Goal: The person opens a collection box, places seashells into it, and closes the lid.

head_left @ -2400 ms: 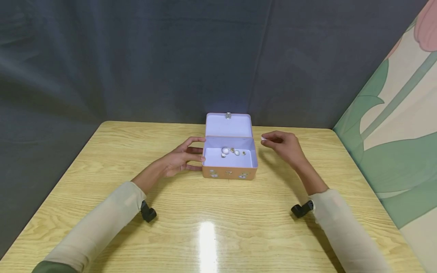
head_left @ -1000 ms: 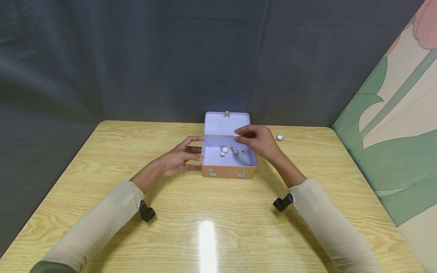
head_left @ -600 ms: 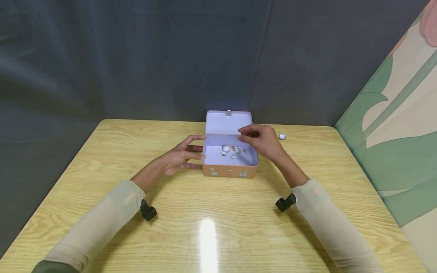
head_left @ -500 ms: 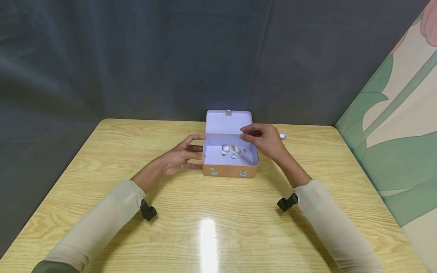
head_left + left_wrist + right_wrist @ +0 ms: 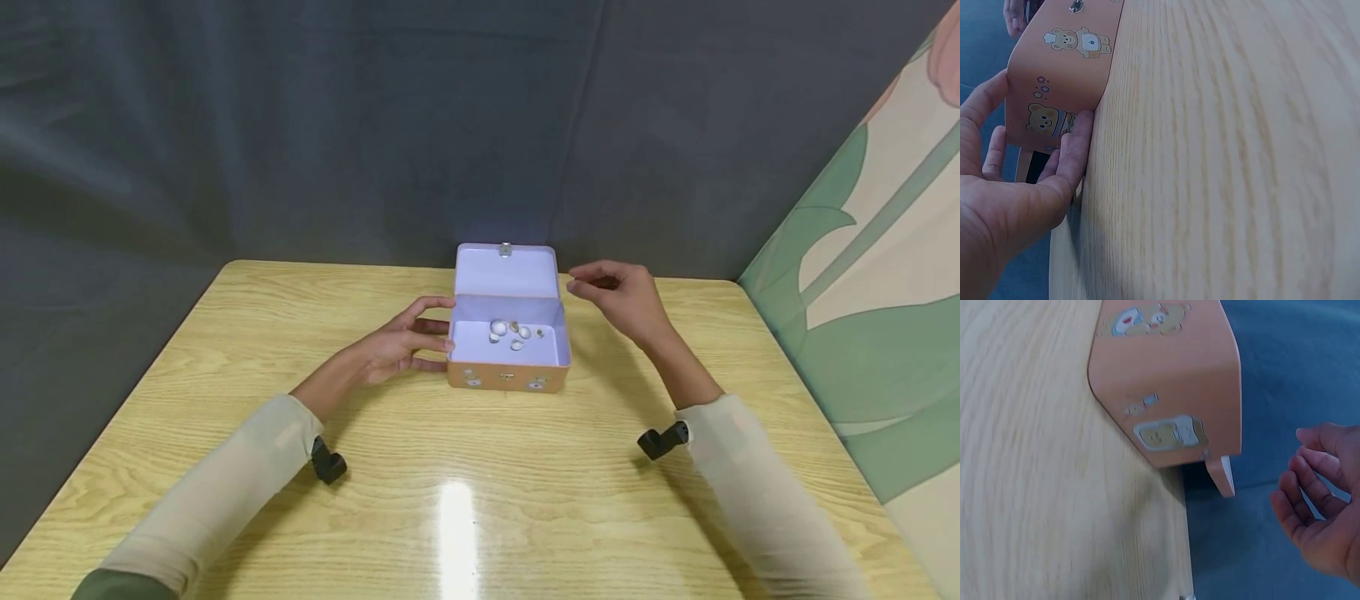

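An orange tin box [image 5: 507, 377] with a lavender inside and bear pictures stands near the table's back edge, its hinged lid [image 5: 507, 271] raised. Several small white and brownish shells [image 5: 517, 344] lie on its floor. My left hand [image 5: 390, 350] touches the tin's left end with spread fingers, the thumb by the front rim; the left wrist view shows the fingers [image 5: 1079, 140] against the printed side. Raised to the right of the tin, my right hand [image 5: 622, 300] has loosely bent fingers [image 5: 1307, 481] with nothing between them.
The wooden table [image 5: 390, 500] ends at the back against a dark curtain [image 5: 405, 133]. A flower-patterned cloth [image 5: 885, 333] hangs along the right side. At the bottom of the right wrist view, a small white object [image 5: 1188, 597] shows at the table's edge.
My right hand carried a small white shell over the tin and let it drop inside, then drew back to the right. The left hand has stayed at the tin's left end.
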A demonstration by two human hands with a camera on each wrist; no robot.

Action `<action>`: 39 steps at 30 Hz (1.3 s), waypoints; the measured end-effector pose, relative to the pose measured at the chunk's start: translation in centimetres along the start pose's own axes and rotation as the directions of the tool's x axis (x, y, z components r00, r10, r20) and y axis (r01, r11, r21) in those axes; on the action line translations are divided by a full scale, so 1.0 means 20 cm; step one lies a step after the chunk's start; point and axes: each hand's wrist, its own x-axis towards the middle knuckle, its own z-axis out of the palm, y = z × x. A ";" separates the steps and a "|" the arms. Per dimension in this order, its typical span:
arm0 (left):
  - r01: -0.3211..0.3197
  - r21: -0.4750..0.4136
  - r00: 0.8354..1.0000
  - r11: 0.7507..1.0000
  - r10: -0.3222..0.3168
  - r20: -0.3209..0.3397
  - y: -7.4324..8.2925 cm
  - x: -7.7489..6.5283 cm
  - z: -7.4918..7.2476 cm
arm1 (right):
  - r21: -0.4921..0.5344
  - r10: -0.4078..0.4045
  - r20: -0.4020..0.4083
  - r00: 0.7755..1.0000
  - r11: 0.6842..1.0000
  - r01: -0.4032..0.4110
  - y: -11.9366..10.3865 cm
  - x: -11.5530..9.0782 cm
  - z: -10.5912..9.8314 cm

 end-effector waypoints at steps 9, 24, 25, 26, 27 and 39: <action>0.003 0.002 1.000 1.000 -0.003 0.002 0.00 0.00 0.00 | -0.025 0.055 -0.018 0.998 0.998 -0.056 0.06 0.00 -0.10; 0.004 -0.006 1.000 1.000 -0.004 -0.003 0.01 0.00 0.00 | -0.112 0.116 -0.027 0.993 0.987 -0.118 0.22 0.02 -0.23; 0.004 -0.007 1.000 1.000 -0.004 -0.003 0.00 0.00 0.00 | -0.119 0.121 -0.025 0.992 0.985 -0.123 0.23 0.02 -0.23; 0.004 -0.008 1.000 1.000 -0.004 -0.003 0.00 0.00 0.00 | -0.122 0.128 -0.021 0.992 0.984 -0.130 0.24 0.02 -0.24; 0.004 -0.008 1.000 1.000 -0.004 -0.003 0.00 0.00 0.00 | -0.123 0.138 -0.018 0.990 0.983 -0.139 0.25 0.02 -0.24; 0.004 0.001 1.000 1.000 -0.004 -0.007 0.01 0.00 0.00 | -0.169 0.229 0.041 0.973 0.961 -0.219 0.42 0.07 -0.28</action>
